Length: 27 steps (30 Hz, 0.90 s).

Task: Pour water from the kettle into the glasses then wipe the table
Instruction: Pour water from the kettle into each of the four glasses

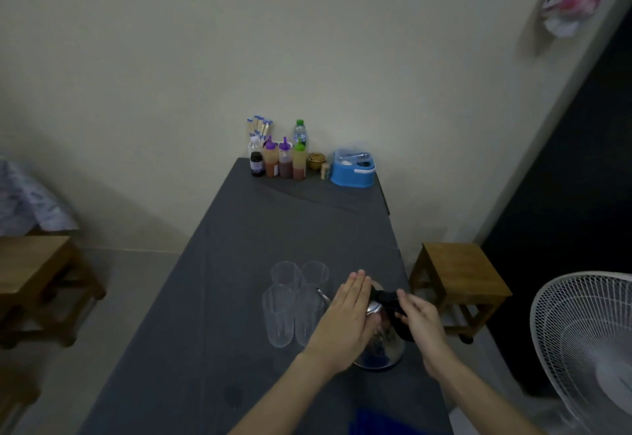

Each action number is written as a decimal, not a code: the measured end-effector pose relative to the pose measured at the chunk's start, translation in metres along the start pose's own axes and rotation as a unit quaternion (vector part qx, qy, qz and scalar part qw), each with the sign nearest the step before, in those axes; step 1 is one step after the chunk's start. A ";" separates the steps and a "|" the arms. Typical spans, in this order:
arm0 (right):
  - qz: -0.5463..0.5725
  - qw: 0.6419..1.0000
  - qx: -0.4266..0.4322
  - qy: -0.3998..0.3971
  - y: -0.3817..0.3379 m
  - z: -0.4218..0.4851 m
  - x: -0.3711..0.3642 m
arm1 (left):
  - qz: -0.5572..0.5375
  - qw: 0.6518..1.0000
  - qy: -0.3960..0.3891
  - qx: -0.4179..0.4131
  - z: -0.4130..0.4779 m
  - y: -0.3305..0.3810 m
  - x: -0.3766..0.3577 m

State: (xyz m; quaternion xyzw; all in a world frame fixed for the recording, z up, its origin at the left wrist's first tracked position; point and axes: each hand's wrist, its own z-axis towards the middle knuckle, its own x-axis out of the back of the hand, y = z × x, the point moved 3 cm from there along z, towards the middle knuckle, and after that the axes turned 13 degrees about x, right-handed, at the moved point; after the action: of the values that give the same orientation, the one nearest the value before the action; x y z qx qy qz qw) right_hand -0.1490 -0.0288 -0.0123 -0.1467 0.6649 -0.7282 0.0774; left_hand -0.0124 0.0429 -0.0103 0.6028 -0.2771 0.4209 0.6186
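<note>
While kettle [378,342] is standing on table [239,297] just right of four empty glasses [294,297], left hand [345,318] is lying flat on lid, fingers extended; right hand [422,323] is closing round black handle. Pouring not begun; next: lifting, tipping spout over nearest glass.

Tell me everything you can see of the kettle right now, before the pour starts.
The kettle looks like shiny, reflective metal with a rounded body, a domed lid, a black handle on top and a thin curved spout aimed at the glasses. It stands upright on the grey table, near its right edge, just right of the four clear glasses. The left hand lies flat over its lid and front. The right hand has its fingers on the black handle. Water level cannot be seen.
</note>
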 end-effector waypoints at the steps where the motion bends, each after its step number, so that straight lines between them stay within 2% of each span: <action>1: -0.005 1.000 -0.003 -0.003 0.000 0.000 0.000 | -0.002 1.000 -0.002 0.001 -0.001 -0.001 0.000; 27: -0.097 0.994 0.044 -0.020 -0.028 0.010 0.004 | -0.091 0.995 -0.022 0.046 -0.007 0.008 0.010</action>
State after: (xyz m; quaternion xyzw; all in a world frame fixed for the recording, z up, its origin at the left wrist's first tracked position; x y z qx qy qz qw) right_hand -0.1472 -0.0366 0.0165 -0.2220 0.6131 -0.7577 0.0260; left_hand -0.0157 0.0514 0.0019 0.6621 -0.2148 0.3620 0.6200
